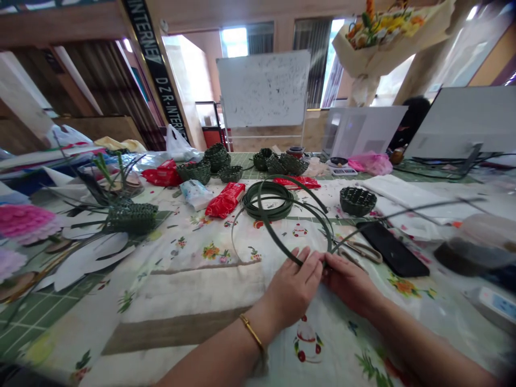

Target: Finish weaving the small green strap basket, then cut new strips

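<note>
My left hand point(293, 290) and my right hand point(350, 282) meet on the flowered tablecloth point(189, 279), fingers pinched together on a dark green weaving strip point(278, 236). The strip runs back from my fingers in loose loops to a coil of the same strip point(269, 200) lying behind them. A gold bracelet sits on my left wrist. Both hands rest low on the table, fingertips touching each other around the strip's near bend.
A small woven green basket point(357, 200) stands to the right, several more point(217, 161) at the back. A half-woven basket point(132, 216) with loose strips lies left. A black phone point(392, 248), scissors point(363, 251), red packets point(226, 200) and a whiteboard point(264, 88) surround them.
</note>
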